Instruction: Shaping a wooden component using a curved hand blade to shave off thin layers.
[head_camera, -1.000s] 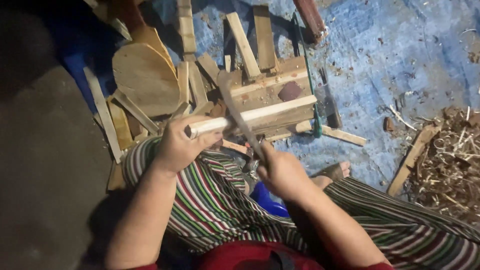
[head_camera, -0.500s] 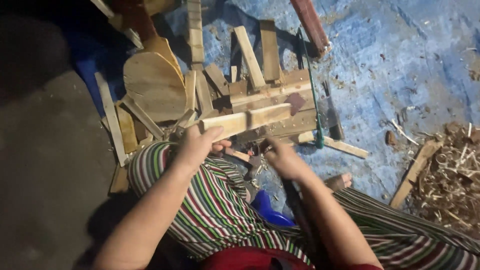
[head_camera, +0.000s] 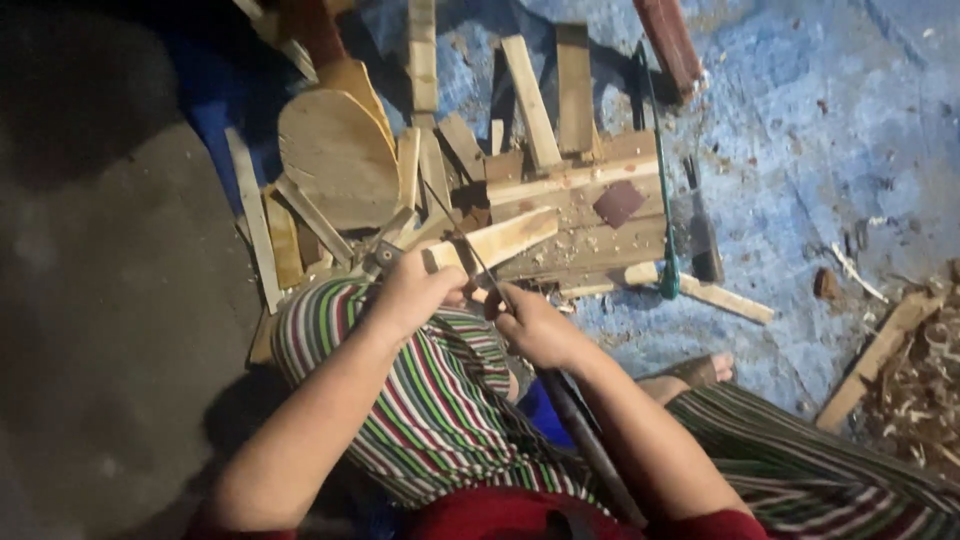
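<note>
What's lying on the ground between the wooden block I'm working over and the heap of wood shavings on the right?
In the head view, mostly bare blue tarp separates the wooden block from the wood shavings. On it lie a small brown chip, a pale sliver and a wooden stick.

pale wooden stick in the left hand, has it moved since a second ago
Yes. The pale wooden stick has swung: its far end now points up-right across the wooden block, where before it lay nearly level along the block's lower edge.
</note>
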